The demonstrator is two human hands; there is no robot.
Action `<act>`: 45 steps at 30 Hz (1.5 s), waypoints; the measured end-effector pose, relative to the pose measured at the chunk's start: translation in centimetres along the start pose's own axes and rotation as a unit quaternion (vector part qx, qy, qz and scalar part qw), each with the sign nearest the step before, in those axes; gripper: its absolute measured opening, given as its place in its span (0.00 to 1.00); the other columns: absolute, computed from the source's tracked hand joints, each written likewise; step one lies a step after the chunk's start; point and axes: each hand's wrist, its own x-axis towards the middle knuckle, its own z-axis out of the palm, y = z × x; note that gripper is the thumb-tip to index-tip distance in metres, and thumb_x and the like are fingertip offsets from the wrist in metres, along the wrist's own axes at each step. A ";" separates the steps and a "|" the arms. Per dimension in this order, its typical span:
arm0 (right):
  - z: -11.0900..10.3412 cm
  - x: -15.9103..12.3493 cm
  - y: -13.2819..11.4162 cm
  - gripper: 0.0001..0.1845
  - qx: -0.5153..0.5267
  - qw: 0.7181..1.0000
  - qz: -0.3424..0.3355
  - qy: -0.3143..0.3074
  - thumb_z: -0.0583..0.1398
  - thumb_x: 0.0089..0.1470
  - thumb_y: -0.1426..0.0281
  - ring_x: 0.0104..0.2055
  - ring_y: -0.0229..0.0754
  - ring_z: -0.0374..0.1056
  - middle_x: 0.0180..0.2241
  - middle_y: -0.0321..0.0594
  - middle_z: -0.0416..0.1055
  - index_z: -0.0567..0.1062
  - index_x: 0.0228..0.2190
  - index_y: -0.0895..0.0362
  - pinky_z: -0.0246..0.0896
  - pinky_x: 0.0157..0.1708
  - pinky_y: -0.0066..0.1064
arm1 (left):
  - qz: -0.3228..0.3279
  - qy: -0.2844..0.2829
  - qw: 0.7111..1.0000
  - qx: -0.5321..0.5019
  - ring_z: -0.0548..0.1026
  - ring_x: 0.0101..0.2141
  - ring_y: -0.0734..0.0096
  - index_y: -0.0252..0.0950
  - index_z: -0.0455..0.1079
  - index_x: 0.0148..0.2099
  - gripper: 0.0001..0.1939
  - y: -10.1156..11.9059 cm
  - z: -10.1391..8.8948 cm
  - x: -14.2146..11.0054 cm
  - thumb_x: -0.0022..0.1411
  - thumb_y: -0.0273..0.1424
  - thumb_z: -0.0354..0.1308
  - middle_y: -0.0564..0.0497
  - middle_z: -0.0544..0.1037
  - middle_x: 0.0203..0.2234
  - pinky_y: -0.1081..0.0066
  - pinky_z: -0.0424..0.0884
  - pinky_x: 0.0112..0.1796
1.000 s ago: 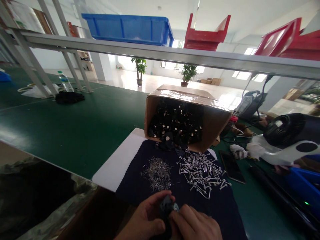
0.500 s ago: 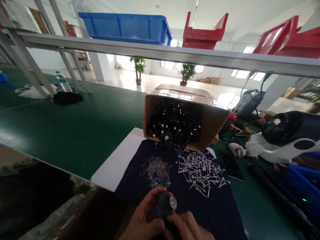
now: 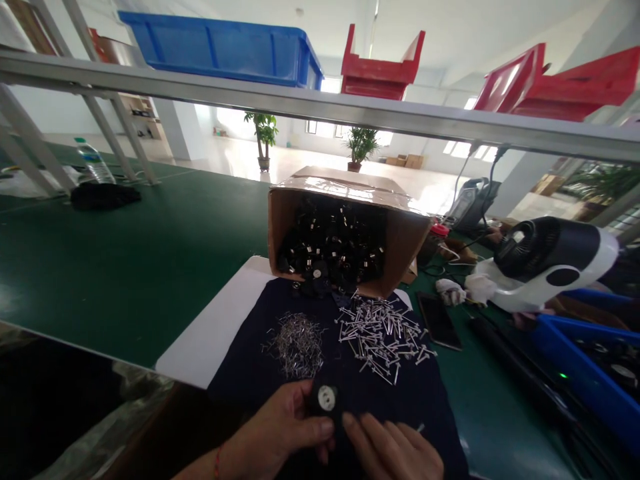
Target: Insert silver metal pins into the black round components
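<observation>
My left hand (image 3: pixel 295 427) grips a small black part with a round silver disc (image 3: pixel 327 398) on its face, the thumb pressed on its near side. Close beside it on the right is my right hand (image 3: pixel 393 447), fingers curled together and thumb hidden. The end of a silver pin (image 3: pixel 421 427) sticks out by its knuckles. Beyond the hands, on a dark cloth (image 3: pixel 245 363), lie a heap of fine bent wire pieces (image 3: pixel 297 345) and a heap of silver headed pins (image 3: pixel 383 337). A cardboard box (image 3: pixel 405 257) on its side holds many similar black parts (image 3: pixel 333 243).
On the right are a phone (image 3: pixel 439 321), a black and white fan (image 3: pixel 555 260), a long black object (image 3: pixel 525 373) and a blue bin (image 3: pixel 580 373). A shelf (image 3: pixel 300 107) crosses above with a blue crate (image 3: pixel 225 50) and red bins (image 3: pixel 383 70). A bottle (image 3: pixel 95 163) stands far left.
The view has swung to the right. My left hand has turned the black part so its silver disc faces me more. My right hand has drawn away from the part, and a pin end shows by it.
</observation>
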 end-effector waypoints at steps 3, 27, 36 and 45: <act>0.1 0.3 3.9 0.19 0.005 0.989 0.096 -0.108 0.47 0.71 0.74 0.28 0.35 0.75 0.43 0.42 0.78 0.76 0.48 0.56 0.64 0.24 0.28 | 0.029 0.041 0.998 0.024 0.72 0.29 0.72 0.32 0.72 0.37 0.22 -0.4 -0.5 0.3 0.48 0.41 0.74 0.51 0.75 0.27 0.72 0.71 0.30; 0.4 3.4 2.2 0.18 0.323 0.821 0.471 -0.020 0.63 0.59 0.53 0.21 0.37 0.67 0.23 0.35 0.74 0.81 0.29 0.54 0.64 0.21 0.23 | 0.070 0.019 0.981 -0.181 0.73 0.29 0.73 0.34 0.75 0.36 0.10 -1.0 0.6 1.9 0.50 0.25 0.70 0.51 0.76 0.29 0.71 0.64 0.32; 0.7 3.6 0.2 0.18 0.372 0.775 0.511 0.013 0.64 0.56 0.55 0.23 0.37 0.69 0.23 0.38 0.75 0.81 0.26 0.56 0.65 0.23 0.21 | 0.073 -0.004 0.978 -0.196 0.71 0.29 0.74 0.33 0.77 0.38 0.10 -0.9 1.0 1.8 0.50 0.25 0.70 0.52 0.74 0.29 0.71 0.63 0.30; 0.7 3.5 0.1 0.22 0.413 0.732 0.541 -0.028 0.64 0.55 0.50 0.24 0.39 0.68 0.22 0.40 0.74 0.80 0.26 0.58 0.65 0.24 0.24 | 0.080 -0.018 0.981 -0.178 0.71 0.28 0.75 0.34 0.76 0.38 0.10 -0.4 0.8 1.6 0.50 0.25 0.69 0.52 0.73 0.31 0.71 0.63 0.28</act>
